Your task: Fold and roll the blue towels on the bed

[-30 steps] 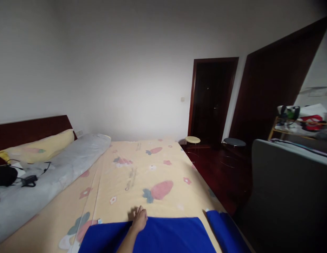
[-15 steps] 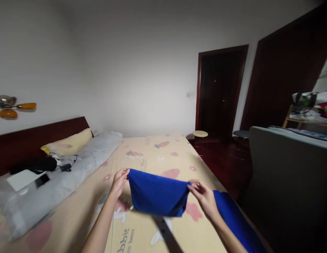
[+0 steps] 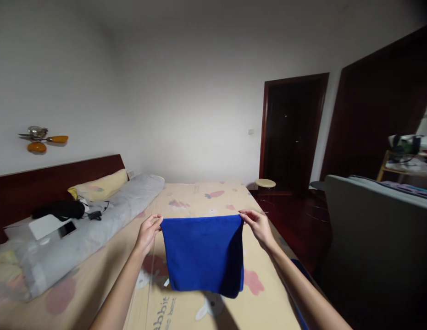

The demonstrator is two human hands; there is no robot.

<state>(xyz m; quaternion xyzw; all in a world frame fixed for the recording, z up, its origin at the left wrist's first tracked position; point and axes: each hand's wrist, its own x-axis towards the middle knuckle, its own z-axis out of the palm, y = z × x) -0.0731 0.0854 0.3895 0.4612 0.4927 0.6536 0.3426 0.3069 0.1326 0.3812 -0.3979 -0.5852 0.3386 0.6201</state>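
Note:
A blue cloth (image 3: pixel 203 254) hangs stretched between my two hands, above the patterned bed sheet (image 3: pixel 185 311). My left hand (image 3: pixel 149 233) pinches its upper left corner. The upper right corner is held between the thumb and fingers of my right hand (image 3: pixel 257 224). A small white tag (image 3: pixel 166 282) sticks out at the cloth's lower left edge. Partly hidden behind my right forearm, more blue fabric (image 3: pixel 300 270) lies at the bed's right edge.
On the left a grey bedding roll (image 3: pixel 106 233) carries a white box (image 3: pixel 48 226), a phone (image 3: pixel 66 228) and black cables (image 3: pixel 95 215). A yellow pillow (image 3: pixel 101 185) leans by the headboard (image 3: pixel 62 176). Beyond the bed stand a round stool (image 3: pixel 265 183) and a grey panel (image 3: pixel 378 238).
The cloth has been raised and now hangs down squarer and longer, facing me. My right hand has moved up, level with the left. The view has shifted slightly left.

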